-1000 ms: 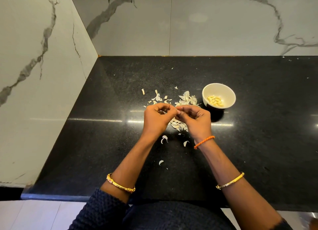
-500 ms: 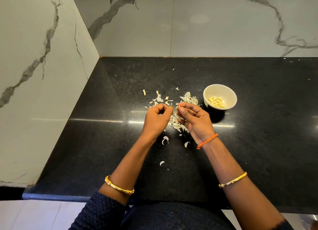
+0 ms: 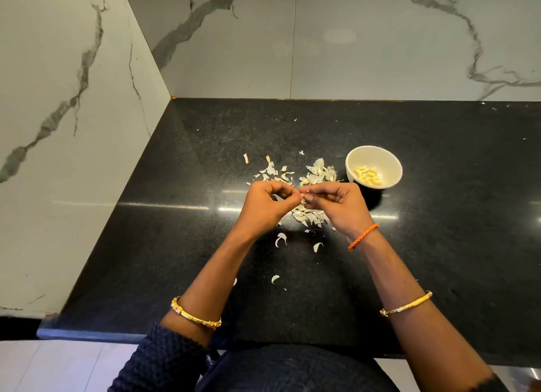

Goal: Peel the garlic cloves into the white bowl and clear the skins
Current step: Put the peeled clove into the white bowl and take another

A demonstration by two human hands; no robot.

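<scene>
Over the black counter, both hands pinch one garlic clove.

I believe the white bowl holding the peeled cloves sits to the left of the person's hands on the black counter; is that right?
Not quite: the head view shows the white bowl, with peeled cloves inside, to the right of the hands, on the black counter.

Pretty evenly lit, soft indoor light from overhead. The black counter is glossy, so there's a long streak of glare across the middle of the frame, plus a faint bright patch on the marble wall at the upper center. The white bowl drops a dark shadow toward the lower center. Wide-angle lens bends the walls at the left edge. Focus is decent, a bit soft overall.
</scene>
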